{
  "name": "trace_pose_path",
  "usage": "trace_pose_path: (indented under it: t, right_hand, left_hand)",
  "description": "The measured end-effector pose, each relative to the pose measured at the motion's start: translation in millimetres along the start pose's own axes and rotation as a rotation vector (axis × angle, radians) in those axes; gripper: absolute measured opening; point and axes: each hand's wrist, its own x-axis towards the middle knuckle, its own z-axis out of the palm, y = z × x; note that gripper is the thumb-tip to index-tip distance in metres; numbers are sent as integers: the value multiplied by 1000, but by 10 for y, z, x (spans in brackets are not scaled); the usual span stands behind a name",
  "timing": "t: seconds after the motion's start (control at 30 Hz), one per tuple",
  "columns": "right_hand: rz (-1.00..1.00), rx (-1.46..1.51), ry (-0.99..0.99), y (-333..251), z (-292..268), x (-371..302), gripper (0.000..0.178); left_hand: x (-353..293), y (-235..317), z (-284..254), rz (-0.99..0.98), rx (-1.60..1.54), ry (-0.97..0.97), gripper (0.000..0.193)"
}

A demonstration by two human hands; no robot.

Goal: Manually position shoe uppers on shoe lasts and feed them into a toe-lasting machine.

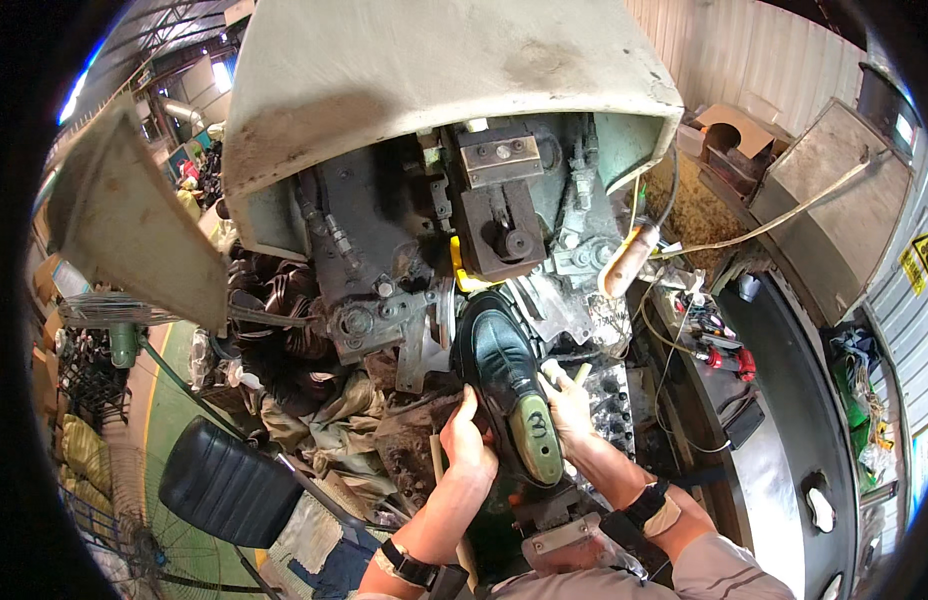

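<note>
A black leather shoe upper (501, 345) stretched over a green last (535, 440) lies toe-away in the middle of the machine, its toe between the metal side plates. My left hand (469, 440) is closed on the shoe's left side near the heel, thumb pointing up along it. From the right, my right hand (569, 410) grips the shoe beside the heel opening. Something pale shows at its fingertips, and I cannot tell what it is. The undersides of both hands are hidden. Just above the toe hangs the machine's dark steel head block (497, 225).
A pale hood (454, 70) covers the machine's top. At right are a wooden-handled tool (629, 262), a red-handled tool (732, 362) and a dark conveyor belt (784, 340) bearing a white shoe (820, 510). A black padded seat (229, 482) and a fan stand at left.
</note>
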Motion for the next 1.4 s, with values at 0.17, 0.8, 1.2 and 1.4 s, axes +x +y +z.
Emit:
trace_pose_path:
  t: [0.17,0.8,1.2,1.4]
  right_hand:
    - [15,-32,99,22,40,74,19]
    - [56,78,-17,226,-237,309,47]
    - [99,52,78,175,-148,348,78]
    - [172,93,113,-11,68,184,33]
  left_hand:
    - [124,-23,-39,-19,18,49,32]
    - [396,-326,-79,122,-90,34,32]
    - [414,-299,-27,31,-79,83,40]
    - [370,-257,-25,-58,-125,-65,48]
